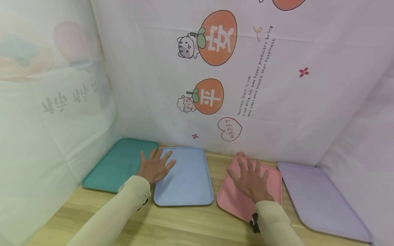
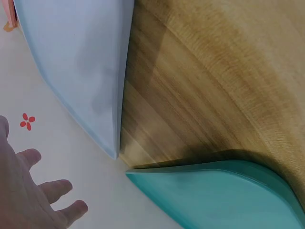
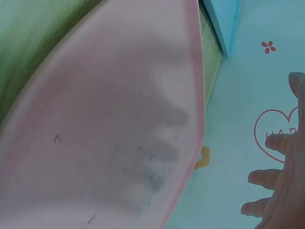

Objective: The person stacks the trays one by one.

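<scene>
My left hand (image 1: pixel 155 166) is held out with its fingers spread, over the gap between the green tray (image 1: pixel 106 171) and the blue tray (image 1: pixel 187 177). Nothing is in it. In the left wrist view the fingers (image 2: pixel 56 191) show at the lower left, apart from both trays. Over the pink tray (image 1: pixel 234 201) hovers my right hand (image 1: pixel 250 181), also spread and holding nothing. In the right wrist view its fingers (image 3: pixel 267 179) appear at the right edge, and its shadow falls on the pink tray, whose surface has small dark scratches.
A purple tray (image 1: pixel 323 201) lies at the far right. All the trays rest on a wooden table (image 1: pixel 172 225). White printed cloth (image 1: pixel 154 85) rises behind the table and along both sides, with orange fruit drawings (image 1: pixel 218 37) and a red heart (image 1: pixel 230 129).
</scene>
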A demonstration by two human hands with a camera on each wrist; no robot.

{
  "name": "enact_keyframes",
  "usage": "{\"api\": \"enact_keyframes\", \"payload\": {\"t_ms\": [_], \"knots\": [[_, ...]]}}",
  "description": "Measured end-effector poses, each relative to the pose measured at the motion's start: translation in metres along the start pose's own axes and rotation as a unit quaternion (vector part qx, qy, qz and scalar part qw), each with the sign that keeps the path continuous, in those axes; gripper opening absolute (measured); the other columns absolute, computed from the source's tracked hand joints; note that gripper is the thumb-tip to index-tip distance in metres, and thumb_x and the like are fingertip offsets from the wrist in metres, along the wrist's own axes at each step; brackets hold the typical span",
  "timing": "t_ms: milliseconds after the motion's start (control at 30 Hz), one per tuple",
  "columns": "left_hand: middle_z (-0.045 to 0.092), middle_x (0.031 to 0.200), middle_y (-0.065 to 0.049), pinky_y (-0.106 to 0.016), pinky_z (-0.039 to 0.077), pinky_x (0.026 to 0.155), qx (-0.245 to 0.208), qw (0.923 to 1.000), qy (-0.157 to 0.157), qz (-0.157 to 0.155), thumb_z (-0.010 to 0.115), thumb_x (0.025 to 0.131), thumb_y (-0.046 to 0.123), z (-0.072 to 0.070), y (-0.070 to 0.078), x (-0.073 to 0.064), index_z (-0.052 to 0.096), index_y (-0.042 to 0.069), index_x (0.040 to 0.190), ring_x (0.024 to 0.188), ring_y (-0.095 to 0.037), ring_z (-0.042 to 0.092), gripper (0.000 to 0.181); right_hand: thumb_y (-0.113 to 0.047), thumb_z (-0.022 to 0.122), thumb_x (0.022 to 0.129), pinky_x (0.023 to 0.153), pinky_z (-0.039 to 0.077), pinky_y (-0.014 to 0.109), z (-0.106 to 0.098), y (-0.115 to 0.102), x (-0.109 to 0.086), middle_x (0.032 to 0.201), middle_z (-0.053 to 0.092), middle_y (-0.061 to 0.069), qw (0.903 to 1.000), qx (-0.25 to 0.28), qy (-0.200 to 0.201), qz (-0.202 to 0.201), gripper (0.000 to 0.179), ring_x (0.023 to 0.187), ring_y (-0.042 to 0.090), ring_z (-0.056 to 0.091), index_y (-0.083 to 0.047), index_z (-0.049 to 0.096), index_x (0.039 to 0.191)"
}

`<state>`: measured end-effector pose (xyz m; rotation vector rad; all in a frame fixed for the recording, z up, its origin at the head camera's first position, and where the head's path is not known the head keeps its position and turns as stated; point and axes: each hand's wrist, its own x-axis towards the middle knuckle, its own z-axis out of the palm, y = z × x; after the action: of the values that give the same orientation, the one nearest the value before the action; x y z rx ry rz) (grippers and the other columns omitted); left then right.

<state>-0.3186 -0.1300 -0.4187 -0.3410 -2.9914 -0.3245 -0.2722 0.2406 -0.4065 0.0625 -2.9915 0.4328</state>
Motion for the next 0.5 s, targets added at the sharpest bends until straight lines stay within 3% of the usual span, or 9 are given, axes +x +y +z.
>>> {"api": "enact_keyframes", "payload": {"t_ms": [267,400,500], "knots": [[0.029,0.177,-0.023,-0.087,0.012,0.127,-0.002,1.0000,0.004,0.002,0.033,0.115,0.057,0.002,-0.004,0.000,0.038,0.026,0.171,0.164,-0.051,0.023,0.064,-0.066,0.043,0.110,0.125,0.017,0.089,0.004,-0.006,0.001,0.175,0.030,0.028,0.9996,-0.002,0.023,-0.014,0.081,0.158,0.064,0.022,-0.012,0.037,0.169],[0.030,0.177,-0.023,-0.085,0.021,0.127,-0.012,0.9999,0.002,0.001,0.035,0.116,0.055,0.001,-0.005,-0.002,0.038,0.024,0.171,0.163,-0.052,0.025,0.063,-0.057,0.050,0.111,0.123,0.031,0.083,0.004,-0.012,0.002,0.169,0.040,0.030,0.9988,0.028,0.033,-0.023,0.076,0.155,0.061,0.033,-0.006,0.040,0.167],[0.031,0.176,-0.023,-0.083,0.029,0.125,-0.015,0.9999,0.003,0.003,0.037,0.117,0.053,-0.002,-0.005,-0.004,0.038,0.023,0.171,0.161,-0.052,0.029,0.062,-0.053,0.051,0.112,0.122,0.036,0.081,0.005,-0.017,0.002,0.169,0.040,0.030,0.9979,0.057,0.025,-0.018,0.075,0.155,0.059,0.034,-0.005,0.038,0.168]]}}
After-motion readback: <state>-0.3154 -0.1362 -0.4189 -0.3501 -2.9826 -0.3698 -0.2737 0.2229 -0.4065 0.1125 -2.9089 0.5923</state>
